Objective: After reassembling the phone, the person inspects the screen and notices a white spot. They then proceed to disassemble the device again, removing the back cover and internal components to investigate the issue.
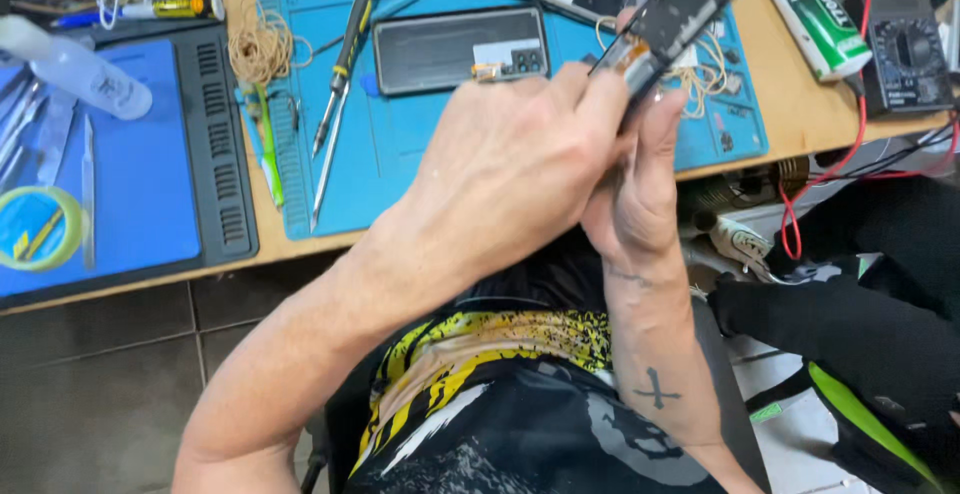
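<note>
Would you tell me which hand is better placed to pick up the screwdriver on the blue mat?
Probably the left hand: it is nearer the screwdriver on the blue mat, while the right hand sits farther right, holding the phone part.

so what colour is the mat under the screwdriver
Blue: the work mat under the screwdriver is light blue, seen best in the head view.

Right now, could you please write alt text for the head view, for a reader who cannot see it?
Two bare hands, left hand over right hand, hold a dark opened phone part above a blue work mat. On the mat lie a phone frame, a screwdriver and tweezers; a multimeter sits at the right.
</note>
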